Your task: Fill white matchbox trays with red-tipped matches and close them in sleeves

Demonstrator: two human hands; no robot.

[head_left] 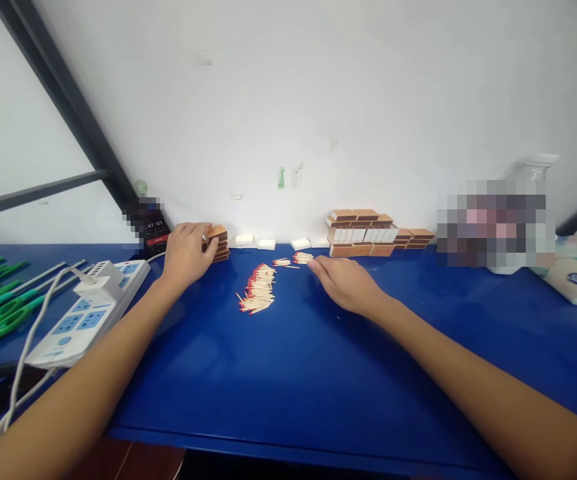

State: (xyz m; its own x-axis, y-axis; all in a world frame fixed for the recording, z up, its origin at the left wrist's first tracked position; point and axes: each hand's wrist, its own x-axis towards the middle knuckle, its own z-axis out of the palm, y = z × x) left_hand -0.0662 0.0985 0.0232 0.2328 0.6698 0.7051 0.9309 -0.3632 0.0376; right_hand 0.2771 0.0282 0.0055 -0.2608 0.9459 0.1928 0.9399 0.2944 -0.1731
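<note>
My left hand rests with its fingers curved around the top and side of a small stack of matchboxes near the wall. My right hand is closed beside a small bunch of red-tipped matches; whether its fingers hold any match is hidden. A larger curved pile of matches lies between the hands, nearer to me. Behind it, white inner trays sit along the wall. To the right of them stands a long stack of matchboxes, some with their white sides outward.
On the left are a white power strip with cables, green-handled tools and a phone. A blurred object and a tissue pack stand at the right on the blue table.
</note>
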